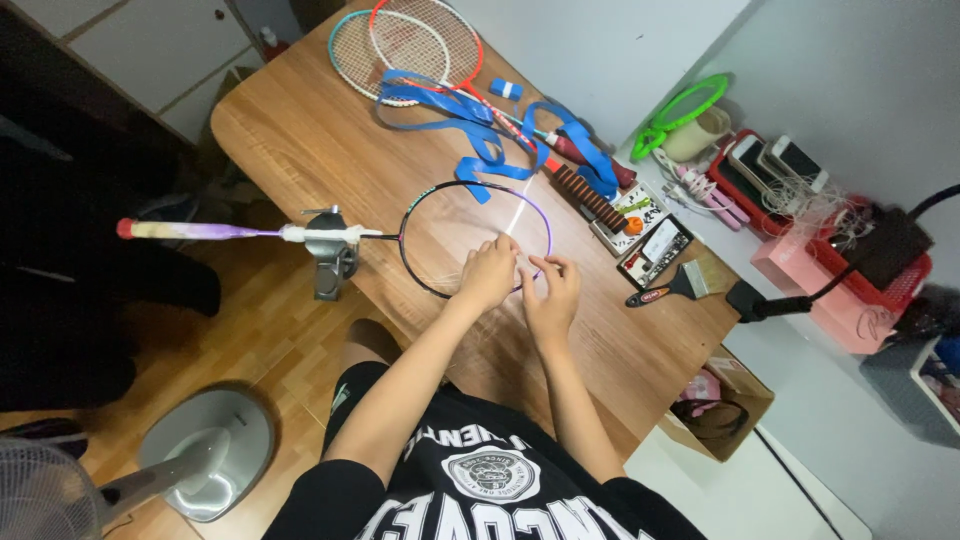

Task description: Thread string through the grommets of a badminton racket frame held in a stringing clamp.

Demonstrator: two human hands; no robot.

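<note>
A wooden table [300, 130] with rounded corners is seen in the middle of the room. Under it, a floor of wooden boards [270, 350] in a warm brown colour is laid. At the lower left, a standing fan [30, 490] with a round grey base [215, 450] is placed on this floor. Behind the table, a plain white wall [600, 40] is seen, and white cabinet doors [140, 40] are found at the upper left. To the right of the table, a white shelf [800, 390] is set along the wall. A cardboard box [725, 400] is kept just beside the table corner. The room is lit evenly, and soft shadows are cast.
</note>
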